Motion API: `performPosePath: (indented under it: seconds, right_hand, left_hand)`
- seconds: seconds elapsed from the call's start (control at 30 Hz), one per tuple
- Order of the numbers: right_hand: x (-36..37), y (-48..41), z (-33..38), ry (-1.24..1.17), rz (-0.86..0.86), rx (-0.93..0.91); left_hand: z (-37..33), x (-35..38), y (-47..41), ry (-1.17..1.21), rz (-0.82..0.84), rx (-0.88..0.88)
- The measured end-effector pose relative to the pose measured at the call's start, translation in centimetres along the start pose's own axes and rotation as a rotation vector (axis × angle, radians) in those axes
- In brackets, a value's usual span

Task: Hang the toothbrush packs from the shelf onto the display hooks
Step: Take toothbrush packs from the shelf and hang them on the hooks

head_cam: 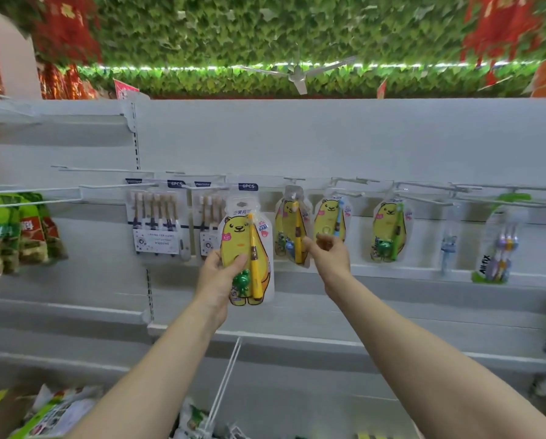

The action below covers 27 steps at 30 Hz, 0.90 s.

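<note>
Currently, my left hand [218,277] grips the bear-shaped toothbrush pack [235,245] by its lower left edge, thumb across the front. It is held up in front of the six-piece packs [154,220], left of the hung bear pack [292,226]. My right hand [327,255] is loosely open and holds nothing, just beside that hung pack. The risk I see: gripped so low, the top may flop, so its hang hole misses the hook [294,179] tip or knocks the neighbour loose. The pack stands upright, long axis vertical, hang hole uppermost, print facing me.
</note>
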State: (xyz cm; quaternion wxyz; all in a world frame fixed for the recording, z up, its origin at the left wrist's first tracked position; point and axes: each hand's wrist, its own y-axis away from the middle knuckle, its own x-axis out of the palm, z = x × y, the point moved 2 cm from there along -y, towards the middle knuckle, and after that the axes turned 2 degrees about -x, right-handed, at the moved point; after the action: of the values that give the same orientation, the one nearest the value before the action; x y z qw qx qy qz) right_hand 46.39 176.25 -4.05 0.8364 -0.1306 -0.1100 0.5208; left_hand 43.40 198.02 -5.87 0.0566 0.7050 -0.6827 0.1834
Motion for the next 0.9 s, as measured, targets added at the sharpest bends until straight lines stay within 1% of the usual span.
performPosePath:
  seconds: [0.07, 0.17, 0.27, 0.4, 0.5, 0.6, 0.77, 0.9]
  right_hand:
    - [0.0, 2.2, 2.0, -0.025, 0.084, -0.057]
    - [0.6, 5.2, 4.6, -0.084, 0.266, -0.101]
    - [0.8, 7.0, 5.8, -0.116, 0.343, -0.124]
    - [0.0, 7.9, 6.4, -0.17, 0.318, -0.154]
    - [-0.7, 8.0, 6.9, -0.187, 0.242, -0.171]
    - [-1.4, 7.6, 7.1, -0.202, 0.163, -0.163]
    - [-2.2, 6.7, 7.0, -0.221, 0.119, -0.182]
    - [-2.1, 5.6, 7.3, -0.203, 0.123, -0.188]
  left_hand:
    - [0.2, 0.3, 1.2, -0.003, 0.014, -0.004]
    - [0.5, 0.9, 2.7, -0.009, 0.029, -0.002]
    - [0.6, 1.4, 3.9, -0.004, 0.047, 0.013]
    - [0.6, 1.6, 4.9, -0.031, 0.092, 0.007]
    - [0.7, 1.9, 5.3, -0.025, 0.14, -0.087]
    - [0.8, 2.6, 5.5, 0.001, 0.147, -0.155]
    - [0.7, 3.5, 4.9, 0.005, 0.151, -0.113]
    - [0.7, 4.0, 4.0, 0.025, 0.147, -0.109]
